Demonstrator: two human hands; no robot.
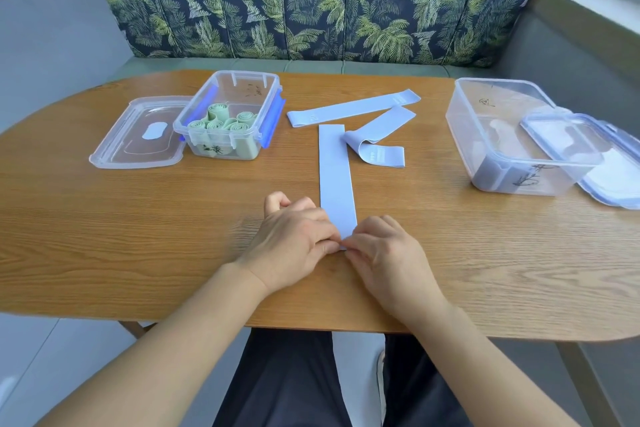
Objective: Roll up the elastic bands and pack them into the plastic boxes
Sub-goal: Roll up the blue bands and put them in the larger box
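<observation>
The blue band [336, 177] lay flat and straight on the table [138, 236], running away from us, with its near end at the front where our hands met. Our left hand [294, 239] and right hand [384, 253] each pinched a corner of that end between thumb and forefinger, the other fingers loosely curled. We judged this to be the start of a roll, the length stretched out ahead so it would wind evenly. Our fingertips covered the end itself, so we could not tell whether a first turn was made.

Just beyond lay two more bands, unrolled: a straight one [353, 107] and a folded one [377, 139].

To the left, the small box [254, 74] held green rolls [221, 121] stood on end, its lid [135, 135] set alongside, presumably to keep it open for packing. To the right, the large box [478, 121] had its own lid [588, 149] propped against it. Something blue showed through its wall, but too blurred for us to call it rolled bands.
</observation>
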